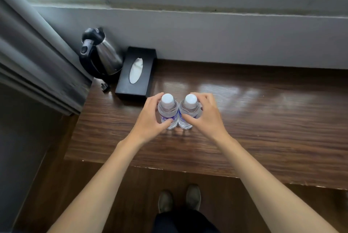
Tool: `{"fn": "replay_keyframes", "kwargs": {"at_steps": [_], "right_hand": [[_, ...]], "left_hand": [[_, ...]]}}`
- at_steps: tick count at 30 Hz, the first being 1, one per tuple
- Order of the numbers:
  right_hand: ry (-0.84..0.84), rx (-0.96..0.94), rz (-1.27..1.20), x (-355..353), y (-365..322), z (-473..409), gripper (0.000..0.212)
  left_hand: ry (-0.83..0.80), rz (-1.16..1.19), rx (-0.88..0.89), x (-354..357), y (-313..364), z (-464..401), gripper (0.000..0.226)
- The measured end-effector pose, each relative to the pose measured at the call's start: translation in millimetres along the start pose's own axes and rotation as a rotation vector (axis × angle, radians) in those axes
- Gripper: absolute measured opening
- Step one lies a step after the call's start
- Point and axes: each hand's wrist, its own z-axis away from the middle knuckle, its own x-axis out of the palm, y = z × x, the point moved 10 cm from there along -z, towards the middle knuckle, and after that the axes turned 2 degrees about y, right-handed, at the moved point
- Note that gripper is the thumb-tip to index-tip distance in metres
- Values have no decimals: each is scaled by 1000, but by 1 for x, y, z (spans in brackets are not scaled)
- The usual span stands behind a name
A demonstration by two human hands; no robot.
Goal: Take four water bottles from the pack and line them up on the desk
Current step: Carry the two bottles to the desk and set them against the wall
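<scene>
Two clear water bottles with white caps stand upright side by side, touching, on the dark wooden desk (263, 120). My left hand (150, 120) wraps around the left bottle (167, 104) at its shoulder. My right hand (207, 116) wraps around the right bottle (189, 104) the same way. Both bottle bases rest on the desk. No pack of bottles is in view.
A black tissue box (136, 74) lies just behind and left of the bottles. A steel kettle (99, 56) stands at the back left corner beside a grey curtain (33, 59). A wall and window sill run behind the desk. My shoes (178, 199) show below the desk's front edge.
</scene>
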Motion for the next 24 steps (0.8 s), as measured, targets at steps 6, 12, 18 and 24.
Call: {"fn": "replay_keyframes", "kwargs": {"at_steps": [6, 12, 18, 24], "right_hand": [[4, 140, -156, 30, 43, 19, 70], [108, 215, -298, 45, 58, 22, 73], [176, 219, -318, 50, 63, 21, 72], [158, 183, -331, 59, 71, 14, 72]], "left_hand": [[-20, 134, -82, 32, -46, 9, 85], [-18, 277, -77, 42, -66, -1, 78], [116, 275, -67, 39, -69, -4, 67], [306, 266, -90, 34, -66, 6, 65]]}}
